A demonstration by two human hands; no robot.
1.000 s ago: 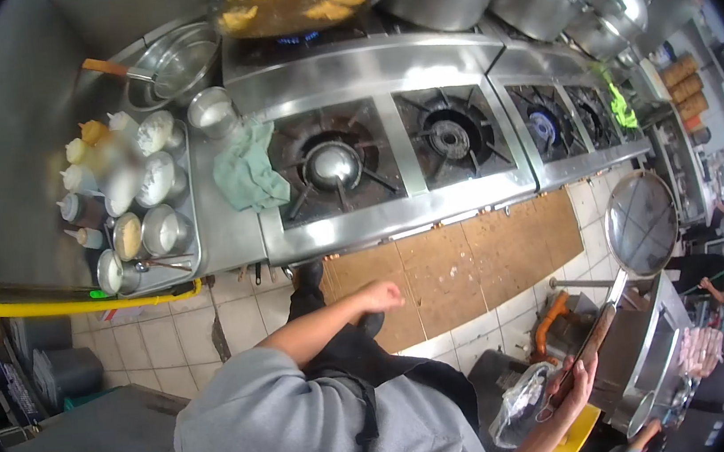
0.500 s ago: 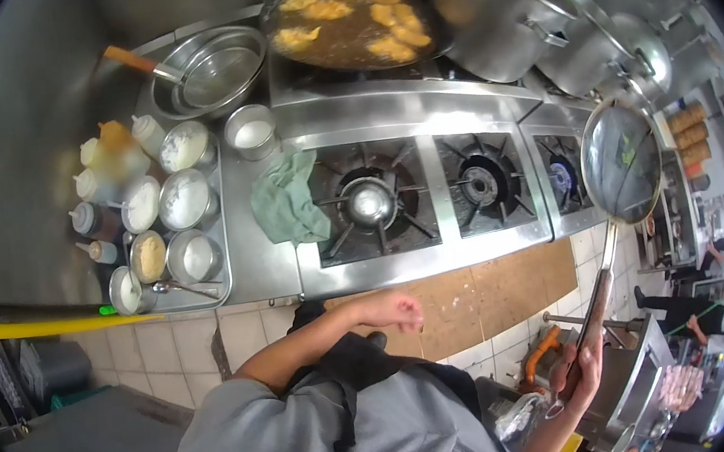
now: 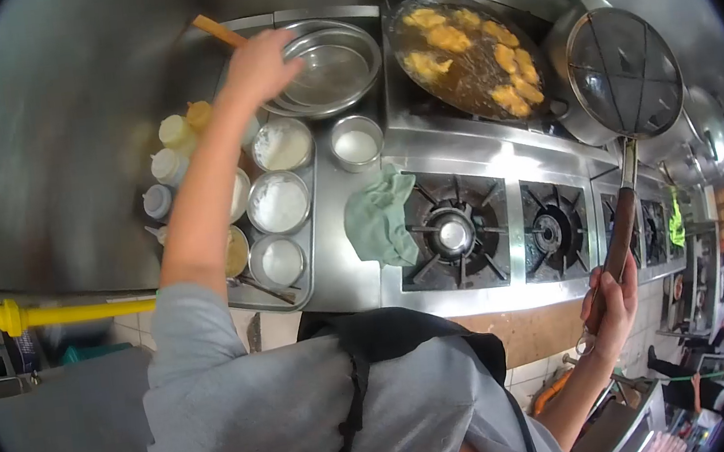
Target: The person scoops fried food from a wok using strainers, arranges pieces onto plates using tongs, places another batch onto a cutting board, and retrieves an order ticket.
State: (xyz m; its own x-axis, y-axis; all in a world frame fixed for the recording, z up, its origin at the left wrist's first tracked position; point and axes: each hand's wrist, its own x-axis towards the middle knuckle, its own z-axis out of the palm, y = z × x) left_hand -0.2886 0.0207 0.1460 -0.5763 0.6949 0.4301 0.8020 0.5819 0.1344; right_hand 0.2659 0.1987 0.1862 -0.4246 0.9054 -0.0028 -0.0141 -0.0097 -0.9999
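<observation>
My right hand [image 3: 612,305] is wrapped round the brown wooden handle of a large round strainer [image 3: 624,74], raised over the big pot at the right. My left hand [image 3: 263,66] reaches over the rim of the nested metal bowls [image 3: 326,69], beside a wooden-handled utensil [image 3: 217,30]; its fingers partly hide the contact, and what they hold, if anything, is unclear. Several golden pieces [image 3: 448,38] fry in dark oil in a wide pan [image 3: 477,97] on the back burner.
A tray [image 3: 307,277] of metal cups and squeeze bottles stands at the left. Nearby are a green cloth [image 3: 379,219], a metal cup [image 3: 357,143], front burners [image 3: 455,235] and a yellow pipe [image 3: 77,312]. A co-worker [image 3: 711,387] is at the far right.
My left hand has gone from in front of the stove up to the nested bowls. The strainer, still in my right hand, is now beside the frying pan. The view has shifted toward the left counter.
</observation>
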